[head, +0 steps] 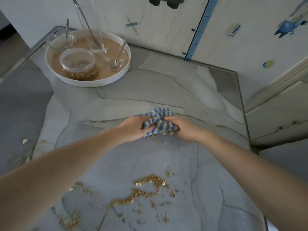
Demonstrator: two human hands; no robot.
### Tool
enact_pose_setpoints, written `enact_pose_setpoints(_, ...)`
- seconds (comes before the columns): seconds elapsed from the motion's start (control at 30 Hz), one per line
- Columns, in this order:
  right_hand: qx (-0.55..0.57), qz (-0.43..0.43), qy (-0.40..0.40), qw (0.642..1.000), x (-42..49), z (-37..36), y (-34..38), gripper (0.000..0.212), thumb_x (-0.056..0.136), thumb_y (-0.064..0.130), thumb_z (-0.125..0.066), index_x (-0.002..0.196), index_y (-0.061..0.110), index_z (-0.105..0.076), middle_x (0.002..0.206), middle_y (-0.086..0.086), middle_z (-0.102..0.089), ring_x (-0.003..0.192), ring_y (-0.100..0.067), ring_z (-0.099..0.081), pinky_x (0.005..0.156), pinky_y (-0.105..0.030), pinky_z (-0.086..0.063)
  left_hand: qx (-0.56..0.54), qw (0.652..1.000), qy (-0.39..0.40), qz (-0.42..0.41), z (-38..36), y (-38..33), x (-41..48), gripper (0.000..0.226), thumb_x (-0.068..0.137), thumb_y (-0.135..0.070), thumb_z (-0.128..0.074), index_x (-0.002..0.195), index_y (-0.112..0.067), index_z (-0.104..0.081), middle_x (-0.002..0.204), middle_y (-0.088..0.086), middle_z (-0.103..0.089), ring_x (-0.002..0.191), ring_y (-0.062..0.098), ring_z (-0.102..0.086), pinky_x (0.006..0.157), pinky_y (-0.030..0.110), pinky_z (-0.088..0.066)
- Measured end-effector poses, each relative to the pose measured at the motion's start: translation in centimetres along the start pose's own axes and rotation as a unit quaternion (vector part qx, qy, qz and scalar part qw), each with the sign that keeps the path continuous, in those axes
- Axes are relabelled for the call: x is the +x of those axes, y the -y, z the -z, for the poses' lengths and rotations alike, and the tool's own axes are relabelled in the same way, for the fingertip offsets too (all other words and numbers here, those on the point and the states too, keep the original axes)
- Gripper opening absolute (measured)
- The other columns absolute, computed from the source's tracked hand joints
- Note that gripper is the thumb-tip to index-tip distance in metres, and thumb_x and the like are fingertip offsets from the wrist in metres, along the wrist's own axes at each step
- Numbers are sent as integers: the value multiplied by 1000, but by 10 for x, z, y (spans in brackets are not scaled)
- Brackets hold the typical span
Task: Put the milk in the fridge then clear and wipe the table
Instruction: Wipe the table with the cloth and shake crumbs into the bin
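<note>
Clutching cloth [159, 117]: left hand [133, 129], right hand [185, 129]

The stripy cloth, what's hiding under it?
Golden crumbs peek out beneath the cloth at its near edge, on the grey table. The left hand and right hand grip it bunched, so anything else beneath is hidden.

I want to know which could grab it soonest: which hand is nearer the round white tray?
Left. The left hand grips the striped cloth on the side toward the tray; the right hand grips the cloth's other end, farther right.
</note>
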State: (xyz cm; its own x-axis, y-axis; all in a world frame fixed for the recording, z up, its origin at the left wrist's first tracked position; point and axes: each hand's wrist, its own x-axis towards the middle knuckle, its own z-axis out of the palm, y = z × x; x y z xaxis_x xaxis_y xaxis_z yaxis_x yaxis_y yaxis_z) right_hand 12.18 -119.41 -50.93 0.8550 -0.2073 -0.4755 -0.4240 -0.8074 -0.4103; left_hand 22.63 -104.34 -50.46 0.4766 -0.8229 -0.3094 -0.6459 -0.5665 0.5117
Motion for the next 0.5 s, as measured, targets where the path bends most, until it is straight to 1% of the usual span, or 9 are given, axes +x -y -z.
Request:
enact_pose_setpoints(0.03,6,1,4,1000,-11,-4,1,57,89,4,-50,142,9,-28,152,-8,-26,140,-16,-27,106,-13,-13,2,1000,15,-4,-2,-4,-9,50,96,-41,-38,143,-25,-30,119,19,-61,108,30,-56,71,23,-33)
enact_pose_setpoints(0.13,21,15,18,1000,-45,-16,6,51,93,7,-43,142,10,-27,153,-5,-24,141,-15,-24,105,-12,-13,-4,998,62,-9,-12,-13,-33,53,96,-43,-36,144,-25,-27,127,15,-57,114,27,-54,84,23,-36)
enact_pose_setpoints(0.17,24,19,24,999,-56,-21,7,50,94,7,-41,142,11,-27,153,-4,-24,141,-14,-24,105,-12,-12,-8,997,74,-13,-16,-17,-41,53,96,-42,-35,145,-24,-26,128,14,-57,113,27,-54,85,23,-36)
enact_pose_setpoints(0.23,26,28,31,999,-74,-31,8,48,95,7,-39,142,12,-29,153,-2,-25,140,-14,-24,103,-11,-14,-15,996,89,-20,-24,-23,-56,52,97,-41,-35,144,-22,-25,122,16,-60,106,26,-57,79,20,-36)
enact_pose_setpoints(0.3,26,34,33,999,-89,-42,9,45,95,5,-39,140,12,-34,151,0,-28,139,-14,-26,102,-11,-15,-19,995,100,-25,-32,-28,-70,51,96,-40,-36,144,-23,-27,110,14,-65,89,22,-61,69,16,-35)
enact_pose_setpoints(0.37,37,43,38,998,-103,-52,9,42,94,4,-40,136,12,-41,149,0,-33,138,-13,-29,101,-10,-19,-30,993,112,-21,-38,-31,-84,50,96,-41,-37,143,-25,-29,84,6,-66,67,15,-56,56,9,-35)
enact_pose_setpoints(0.4,42,47,43,997,-110,-57,8,40,94,5,-41,133,11,-45,147,1,-37,137,-13,-32,98,-9,-21,-32,992,118,-23,-43,-32,-90,49,96,-41,-38,142,-26,-31,73,0,-61,61,11,-53,53,8,-34)
enact_pose_setpoints(0.43,44,51,48,997,-116,-61,8,38,93,4,-42,130,11,-49,144,1,-41,134,-13,-36,95,-9,-24,-28,992,122,-31,-48,-34,-96,47,96,-40,-38,141,-26,-33,72,-1,-58,62,11,-52,55,11,-34)
enact_pose_setpoints(0.5,48,58,55,996,-129,-69,7,37,90,-1,-42,123,10,-55,137,1,-49,129,-14,-43,91,-10,-29,-34,990,128,-41,-58,-36,-106,43,96,-38,-39,137,-25,-40,91,1,-63,79,14,-55,62,12,-30)
